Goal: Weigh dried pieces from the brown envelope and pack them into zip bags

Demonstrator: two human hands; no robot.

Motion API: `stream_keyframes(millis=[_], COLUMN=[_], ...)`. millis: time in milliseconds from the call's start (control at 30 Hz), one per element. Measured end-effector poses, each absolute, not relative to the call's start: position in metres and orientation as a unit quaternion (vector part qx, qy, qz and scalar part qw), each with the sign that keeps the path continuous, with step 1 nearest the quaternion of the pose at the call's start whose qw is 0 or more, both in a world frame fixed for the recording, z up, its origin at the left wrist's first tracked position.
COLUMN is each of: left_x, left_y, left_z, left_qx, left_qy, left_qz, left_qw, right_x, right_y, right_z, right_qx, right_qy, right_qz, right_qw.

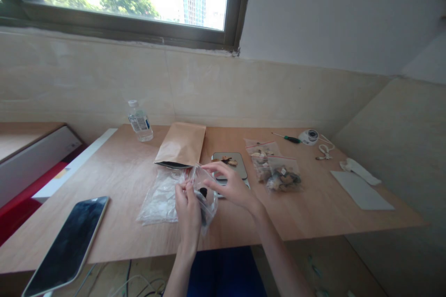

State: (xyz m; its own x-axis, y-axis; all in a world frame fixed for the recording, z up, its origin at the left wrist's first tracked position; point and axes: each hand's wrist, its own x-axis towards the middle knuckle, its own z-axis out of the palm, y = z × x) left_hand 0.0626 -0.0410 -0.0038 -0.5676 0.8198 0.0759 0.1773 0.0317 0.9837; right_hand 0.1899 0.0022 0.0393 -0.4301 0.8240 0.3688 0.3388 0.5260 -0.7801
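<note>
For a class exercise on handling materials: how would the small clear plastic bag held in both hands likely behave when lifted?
The small clear bag probably flops: it sags and crinkles between the left hand and right hand. It likely hangs bottom-heavy, since dark pieces sit low inside. Its glossy film may be slippery.

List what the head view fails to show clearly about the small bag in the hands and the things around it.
- Dark pieces in the small clear bag: head view, blurred, partly behind the left hand; kind unclear.
- Bag mouth: covered by the right hand fingers; sealed or open unknown.
- Bottle label: too small to read.
- Phone: lower corner cut by the frame edge.
- Scale display: hidden behind the right hand.
</note>
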Motion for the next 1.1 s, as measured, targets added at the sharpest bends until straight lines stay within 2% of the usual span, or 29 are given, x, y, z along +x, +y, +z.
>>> stream_keyframes(millis=[100, 200, 300, 433, 667, 867, 1100], left_x=[0.061, 0.062, 0.063, 0.062, 0.063, 0.064, 0.066], left_y=[-0.042, -0.043, -0.044, -0.044, -0.045, -0.045, -0.046], left_z=[-0.002, -0.002, -0.004, -0.005, -0.002, -0.002, -0.001], left_qx=[0.365, 0.367, 0.371, 0.370, 0.368, 0.363, 0.360], left_qy=[0.678, 0.673, 0.671, 0.674, 0.675, 0.674, 0.674], left_qz=[0.571, 0.572, 0.571, 0.569, 0.565, 0.564, 0.556], left_qw=[0.285, 0.291, 0.293, 0.292, 0.299, 0.309, 0.326], right_x=[0.198, 0.207, 0.214, 0.220, 0.235, 0.250, 0.256], right_y=[0.030, 0.058, 0.073, 0.076, 0.073, 0.073, 0.077], right_z=[0.007, -0.031, -0.055, -0.061, -0.056, -0.052, -0.061], right_qx=[-0.455, -0.553, -0.570, -0.549, -0.541, -0.551, -0.556], right_qy=[-0.733, -0.727, -0.748, -0.762, -0.732, -0.705, -0.667], right_qz=[0.217, 0.106, 0.073, 0.075, 0.137, 0.114, 0.150], right_qw=[0.457, 0.394, 0.332, 0.334, 0.391, 0.431, 0.473])
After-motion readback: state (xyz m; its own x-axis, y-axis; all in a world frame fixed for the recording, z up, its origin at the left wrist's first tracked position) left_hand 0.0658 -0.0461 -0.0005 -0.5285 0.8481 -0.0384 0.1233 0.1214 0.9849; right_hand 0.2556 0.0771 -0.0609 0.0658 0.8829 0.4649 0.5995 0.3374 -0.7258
